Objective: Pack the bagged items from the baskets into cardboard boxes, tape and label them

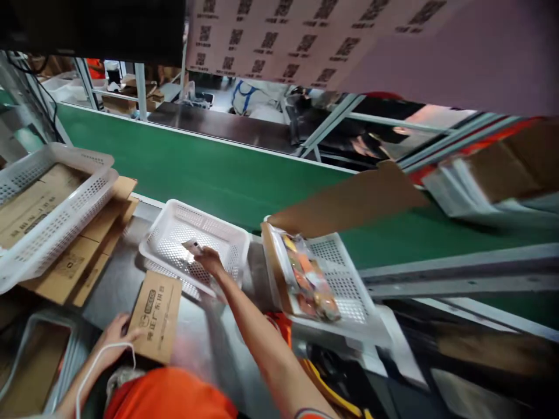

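My left hand [114, 336] grips the left edge of a small flat cardboard box [163, 317] with dark printing, close to my body. Stretched forward, my right hand [210, 260] pinches a small pale slip [192, 247] with a dark mark; its exact kind is too small to tell. Below the slip is a white perforated plastic basket [152, 251], with nothing else visible inside it. To the right, a second white basket [364, 299] holds an open cardboard box [276, 273] and clear-bagged colourful items [308, 273].
Stacked white baskets [89, 203] with a carton inside stand on flat cardboard boxes [72, 265] at left. A green conveyor belt [196, 163] runs behind the metal table [201, 337]. A sheet of printed codes [271, 41] hangs overhead. Metal frame bars [458, 276] are at right.
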`<state>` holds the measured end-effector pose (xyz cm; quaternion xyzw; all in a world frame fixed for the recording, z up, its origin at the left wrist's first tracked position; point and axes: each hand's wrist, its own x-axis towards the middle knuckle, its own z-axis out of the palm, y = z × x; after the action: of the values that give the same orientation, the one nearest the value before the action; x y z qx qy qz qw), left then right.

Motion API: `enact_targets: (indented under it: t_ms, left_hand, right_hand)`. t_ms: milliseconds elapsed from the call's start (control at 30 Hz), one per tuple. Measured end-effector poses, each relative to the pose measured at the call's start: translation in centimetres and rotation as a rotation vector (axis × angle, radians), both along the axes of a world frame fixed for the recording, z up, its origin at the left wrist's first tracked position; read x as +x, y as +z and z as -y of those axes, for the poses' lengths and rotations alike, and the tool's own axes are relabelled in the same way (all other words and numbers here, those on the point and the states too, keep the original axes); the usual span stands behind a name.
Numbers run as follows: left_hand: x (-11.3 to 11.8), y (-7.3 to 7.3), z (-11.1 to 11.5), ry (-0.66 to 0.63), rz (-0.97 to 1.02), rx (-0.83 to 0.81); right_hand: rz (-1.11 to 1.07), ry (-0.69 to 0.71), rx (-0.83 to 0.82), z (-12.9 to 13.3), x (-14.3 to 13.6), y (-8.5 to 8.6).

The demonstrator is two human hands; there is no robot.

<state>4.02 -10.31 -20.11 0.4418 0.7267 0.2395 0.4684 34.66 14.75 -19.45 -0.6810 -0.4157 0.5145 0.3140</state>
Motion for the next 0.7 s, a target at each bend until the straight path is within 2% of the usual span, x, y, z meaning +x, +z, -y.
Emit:
enact_targets:
  t_ms: [67,133,200,267,333,400,467,533,633,700]
  left_hand:
    - [-1.5,2.3,-2.3,-0.023,-0.023,0.166]
    - [-1.3,4.6,-4.5,-0.086,0.105,0.293]
    - [0.2,6.3,-6.0,-0.17,0.395,0.326]
    - [2.4,7.3,-6.5,-0.185,0.587,0.299]
    - [4.2,7.8,-5.9,-0.165,0.587,0.278]
    - [4.9,8.0,-4.6,-0.148,0.505,0.281]
    - [4.7,8.3,-3.2,-0.162,0.449,0.291]
    - [4.0,8.6,-2.1,-0.221,0.419,0.295]
    - [3.1,8.9,-1.3,-0.275,0.425,0.304]
    - [2.8,8.8,-1.2,-0.253,0.461,0.294]
  right_hand:
    - [0.009,0.096,0.06,3.1,-0.3,2.0]
    - [-0.034,0.289,0.13,7.2,-0.8,3.9]
    - [-0.092,0.516,0.196,11.7,-1.7,5.2]
    - [-0.078,0.659,0.238,15.7,-2.7,5.9]
    - [-0.015,0.647,0.269,18.9,-3.6,6.1]
    - [-0.007,0.544,0.333,21.2,-4.6,6.1]
    - [-0.048,0.412,0.418,22.8,-5.5,6.2]
    - [-0.062,0.34,0.511,23.8,-6.4,6.4]
    - [0.007,0.379,0.667,24.5,-7.9,7.1]
    - [0.069,0.383,0.752,24.6,-8.6,7.5]
